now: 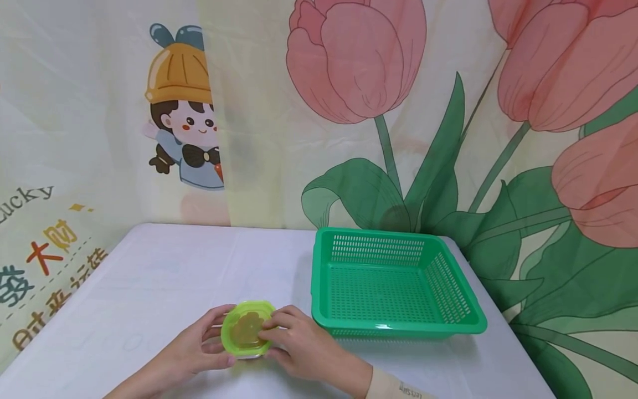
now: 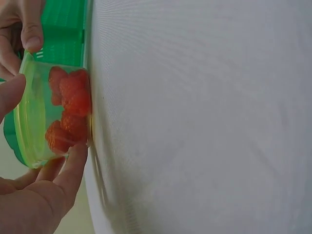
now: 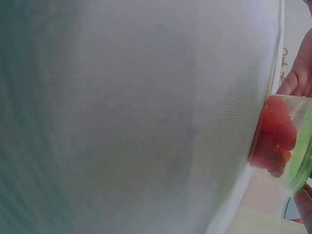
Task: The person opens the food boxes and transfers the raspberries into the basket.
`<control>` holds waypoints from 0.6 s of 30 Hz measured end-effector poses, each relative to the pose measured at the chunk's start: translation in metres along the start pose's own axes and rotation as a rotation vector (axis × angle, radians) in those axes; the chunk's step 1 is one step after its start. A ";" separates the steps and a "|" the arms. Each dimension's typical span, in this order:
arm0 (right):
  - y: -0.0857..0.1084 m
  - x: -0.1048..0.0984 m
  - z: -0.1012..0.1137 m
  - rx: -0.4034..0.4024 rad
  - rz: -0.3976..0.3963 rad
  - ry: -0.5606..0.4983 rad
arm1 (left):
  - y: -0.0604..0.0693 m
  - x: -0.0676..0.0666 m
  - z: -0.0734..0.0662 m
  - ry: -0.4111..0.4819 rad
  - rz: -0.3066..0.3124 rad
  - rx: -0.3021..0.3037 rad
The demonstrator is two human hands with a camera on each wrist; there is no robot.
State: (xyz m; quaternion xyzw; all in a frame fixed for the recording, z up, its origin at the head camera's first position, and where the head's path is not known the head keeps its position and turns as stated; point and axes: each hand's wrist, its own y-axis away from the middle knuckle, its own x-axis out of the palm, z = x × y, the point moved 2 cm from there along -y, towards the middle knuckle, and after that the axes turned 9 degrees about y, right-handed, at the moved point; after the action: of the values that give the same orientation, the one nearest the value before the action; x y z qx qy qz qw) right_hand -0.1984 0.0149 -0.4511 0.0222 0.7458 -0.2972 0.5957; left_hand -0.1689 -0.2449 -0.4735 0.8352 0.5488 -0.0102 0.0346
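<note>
A small clear plastic food container [image 2: 45,117] with a yellow-green lid [image 1: 245,328] stands on the white-covered table. Several red berries [image 2: 74,91] show through its wall in both wrist views. My left hand [image 1: 196,344] holds the container from the left, fingers round the far side and thumb at the near side. From the right, my right hand [image 1: 307,344] pinches the lid's edge, with fingertips on top and the thumb lower at the rim. The lid sits on the container; whether its right edge is lifted I cannot tell.
A green plastic basket [image 1: 399,327] with slotted walls stands to the right of my hands, close to my right hand. The white table cover [image 1: 199,266] runs back to a curtain [image 1: 259,166] printed with tulips and a cartoon figure.
</note>
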 end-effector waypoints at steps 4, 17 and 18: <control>0.000 0.001 -0.001 -0.002 -0.005 -0.011 | -0.001 0.000 0.002 0.006 -0.004 -0.023; -0.002 -0.001 0.002 -0.007 0.021 0.006 | -0.002 0.001 -0.001 -0.003 -0.013 -0.051; -0.003 -0.002 0.003 -0.019 0.027 0.022 | -0.002 0.001 -0.001 -0.005 -0.016 -0.053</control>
State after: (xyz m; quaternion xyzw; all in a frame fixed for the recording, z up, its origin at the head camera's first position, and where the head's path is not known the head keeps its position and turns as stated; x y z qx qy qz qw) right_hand -0.1964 0.0117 -0.4487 0.0300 0.7548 -0.2819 0.5916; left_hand -0.1707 -0.2431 -0.4727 0.8296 0.5554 0.0020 0.0577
